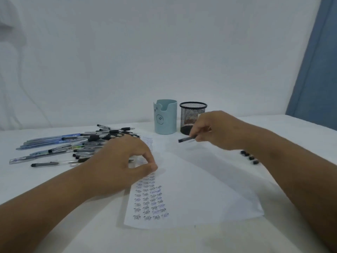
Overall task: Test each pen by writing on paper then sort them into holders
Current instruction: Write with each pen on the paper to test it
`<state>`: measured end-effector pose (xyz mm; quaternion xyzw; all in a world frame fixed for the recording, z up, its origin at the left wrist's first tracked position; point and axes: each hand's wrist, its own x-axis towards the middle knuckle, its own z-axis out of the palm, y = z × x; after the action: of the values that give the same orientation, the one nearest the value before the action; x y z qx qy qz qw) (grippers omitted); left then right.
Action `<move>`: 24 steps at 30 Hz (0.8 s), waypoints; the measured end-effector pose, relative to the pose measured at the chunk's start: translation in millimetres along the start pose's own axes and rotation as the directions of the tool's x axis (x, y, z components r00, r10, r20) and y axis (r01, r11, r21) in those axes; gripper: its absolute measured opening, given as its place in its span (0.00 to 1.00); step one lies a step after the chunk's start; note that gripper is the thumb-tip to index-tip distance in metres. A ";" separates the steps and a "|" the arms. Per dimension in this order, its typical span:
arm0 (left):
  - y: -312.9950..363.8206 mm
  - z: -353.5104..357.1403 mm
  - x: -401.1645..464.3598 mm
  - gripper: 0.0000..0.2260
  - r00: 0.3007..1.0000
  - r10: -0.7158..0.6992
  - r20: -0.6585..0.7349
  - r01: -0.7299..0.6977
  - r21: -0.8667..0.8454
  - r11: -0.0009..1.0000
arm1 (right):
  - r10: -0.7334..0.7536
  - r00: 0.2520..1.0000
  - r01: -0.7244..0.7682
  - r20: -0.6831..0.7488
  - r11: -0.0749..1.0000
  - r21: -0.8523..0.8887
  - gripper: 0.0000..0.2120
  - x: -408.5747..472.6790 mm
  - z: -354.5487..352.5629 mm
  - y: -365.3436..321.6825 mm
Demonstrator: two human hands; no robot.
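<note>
While resting on the paper [191,189] beside the pen pile [73,145], left hand [125,157], fingers curled, thumb pressing the sheet, holding nothing visible. Right hand [217,130] raised, pinching a pen [187,140] before the blue holder [165,116] and mesh holder [193,115]. Caps [249,157] right, white table [54,181], white wall [164,52], blue curtain [317,70].

Two bare forearms reach in from the near edge. The left hand [125,157] lies palm down, low over the worktop [54,183], fingers loosely curved, thumb and forefinger tips close together. The right hand [217,130] is raised farther off, fingers curled, pinching a pen [187,140] that points left.
</note>
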<state>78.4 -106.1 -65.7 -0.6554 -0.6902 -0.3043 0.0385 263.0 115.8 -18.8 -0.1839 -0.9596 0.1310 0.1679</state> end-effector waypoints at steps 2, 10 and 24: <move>3.9 2.8 -0.1 0.09 1.000 -0.001 0.002 0.001 0.020 1.000 | 0.087 0.995 -0.087 0.047 0.996 -0.006 0.10 -3.8 -18.2 23.5; 0.8 3.3 -0.6 0.08 0.999 0.014 -0.049 -0.013 0.005 1.000 | 0.424 0.895 -0.398 0.135 0.898 -0.186 0.11 -17.1 -48.3 83.7; -0.6 1.8 -1.7 0.06 0.997 -0.025 -0.077 0.025 -0.003 1.000 | 0.447 0.888 -0.415 0.104 0.879 -0.236 0.11 -20.2 -49.9 86.9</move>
<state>78.7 -106.8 -68.1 -0.6344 -0.6961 -0.3306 0.0607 326.0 195.3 -6.2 -0.3990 -0.9128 0.0782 0.0393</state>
